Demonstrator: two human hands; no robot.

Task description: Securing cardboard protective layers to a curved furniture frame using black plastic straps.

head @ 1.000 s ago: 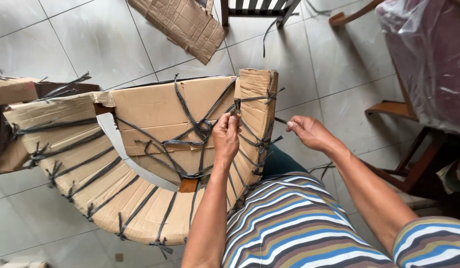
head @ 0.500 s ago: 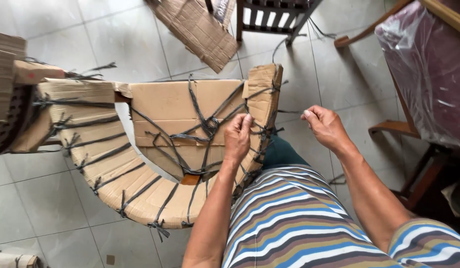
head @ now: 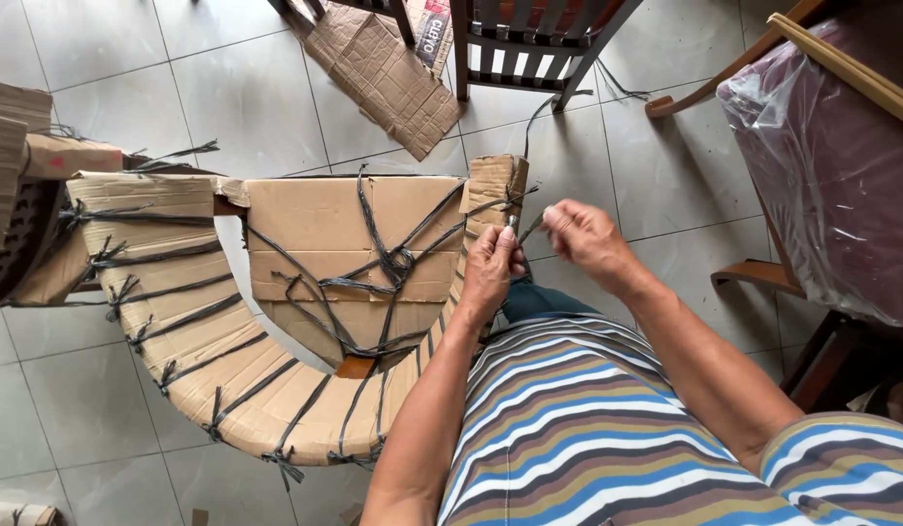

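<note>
Left hand [head: 490, 265] and right hand [head: 580, 234] are now drawn together, both pinched on the dark strap [head: 522, 226] at the right end of the cardboard-wrapped curved piece [head: 305, 312]. A second ago they were apart. Strap looks pulled in for knotting. Beyond: flattened cardboard [head: 383, 73], chair legs [head: 529, 49].

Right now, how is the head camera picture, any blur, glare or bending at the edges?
Head view: even daylight, soft shadows; left hand and right hand are sharp on the dark strap; mild glare on the plastic-wrapped cushion and floor tiles; tile lines bow slightly toward the edges.
</note>
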